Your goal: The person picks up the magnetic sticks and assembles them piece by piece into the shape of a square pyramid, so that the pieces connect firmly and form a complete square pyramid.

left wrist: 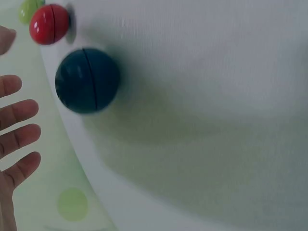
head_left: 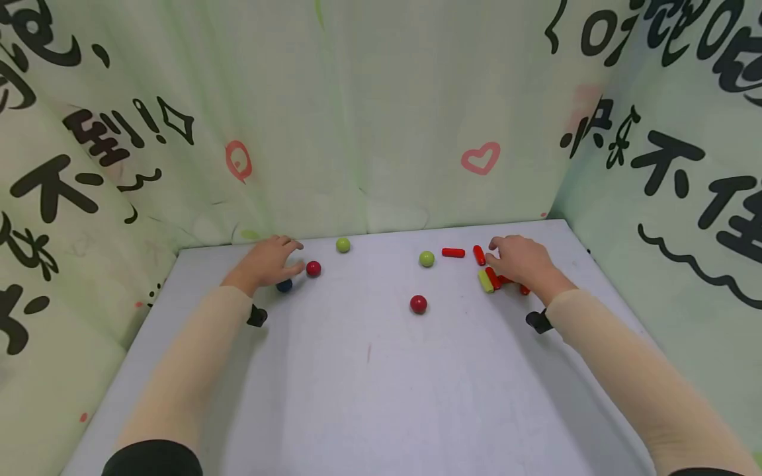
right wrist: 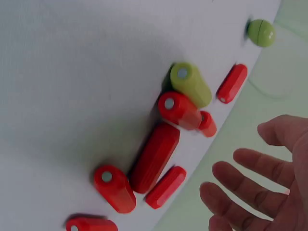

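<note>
My left hand [head_left: 269, 261] hovers with spread fingers over the table's far left, close to a dark blue ball [left wrist: 86, 81] and a glossy red ball [head_left: 313, 268]. In the left wrist view its fingers are apart from both balls and hold nothing. At the far right, my right hand [head_left: 520, 261] is above a group of short rods, its fingers loosely bent and nothing between them. Below it lie several red rods [right wrist: 155, 159] and a yellow-green rod [right wrist: 190, 84], some with round grey spots on their ends. The hand partly hides these rods in the head view.
Two green balls, one [head_left: 342, 244] near the back edge and another [head_left: 426, 258] right of centre, rest on the white table [head_left: 357, 383]. Another red ball [head_left: 419, 304] sits nearer the middle. Printed cloth walls [head_left: 369, 132] enclose the back and sides.
</note>
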### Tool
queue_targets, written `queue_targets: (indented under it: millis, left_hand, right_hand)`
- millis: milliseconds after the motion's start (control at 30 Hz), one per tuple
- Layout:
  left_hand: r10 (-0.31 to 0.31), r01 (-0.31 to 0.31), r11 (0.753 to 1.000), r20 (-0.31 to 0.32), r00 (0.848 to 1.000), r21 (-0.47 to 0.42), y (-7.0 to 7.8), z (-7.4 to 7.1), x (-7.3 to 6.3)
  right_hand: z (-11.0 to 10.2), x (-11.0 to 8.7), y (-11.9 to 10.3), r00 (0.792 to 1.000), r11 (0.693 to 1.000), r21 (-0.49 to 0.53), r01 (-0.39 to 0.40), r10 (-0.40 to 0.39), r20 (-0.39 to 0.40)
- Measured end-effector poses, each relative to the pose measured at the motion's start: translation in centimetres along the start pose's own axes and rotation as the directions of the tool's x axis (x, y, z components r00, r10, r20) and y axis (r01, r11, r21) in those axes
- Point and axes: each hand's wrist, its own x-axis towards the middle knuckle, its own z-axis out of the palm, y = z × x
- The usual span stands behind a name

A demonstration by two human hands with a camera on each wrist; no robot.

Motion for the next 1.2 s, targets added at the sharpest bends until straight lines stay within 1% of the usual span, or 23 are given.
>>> queue_targets:
  millis: [233, 400, 500, 633, 733, 933, 1100, 1200]
  left_hand:
    - [0.108, -0.108, 0.994, -0.032, 0.994, -0.02, 1.6, 0.5, 0.5]
    - [0.121, -0.123, 0.988, -0.03, 0.992, -0.088, 2.3, 0.9, 0.6]
    - [0.126, -0.127, 0.983, -0.022, 0.992, -0.134, 2.6, 1.2, 0.6]
    - [0.127, -0.127, 0.976, -0.013, 0.992, -0.174, 2.8, 1.6, 0.4]
    - [0.123, -0.121, 0.973, -0.004, 0.992, -0.196, 3.1, 1.8, 0.2]
    - [0.14, -0.137, 0.967, -0.002, 0.99, -0.215, 3.6, 2.1, 0.2]
    - [0.159, -0.153, 0.959, 0.005, 0.987, -0.238, 4.2, 2.5, -0.2]
    - [0.157, -0.151, 0.957, 0.006, 0.988, -0.247, 4.7, 2.8, -0.4]
  right_hand:
    - [1.0, -0.9, -0.8, 1.0, 1.0, 0.017, 0.01, -0.01, 0.008]
    - [2.4, -1.1, -1.2, 1.0, 1.0, 0.011, 0.029, -0.029, -0.003]
    - [3.2, -1.2, -1.2, 0.999, 0.999, 0.024, 0.034, -0.033, -0.025]
    - [3.9, -1.3, -1.3, 0.996, 0.998, 0.029, 0.051, -0.049, -0.075]
    - [4.3, -1.3, -1.7, 0.994, 0.998, 0.022, 0.06, -0.058, -0.091]
    - [4.7, -1.4, -2.2, 0.996, 0.998, 0.037, 0.041, -0.038, -0.08]
    - [5.1, -1.5, -2.5, 0.992, 0.996, 0.055, 0.069, -0.063, -0.11]
    - [5.2, -1.7, -2.8, 0.989, 0.992, 0.092, 0.085, -0.072, -0.127]
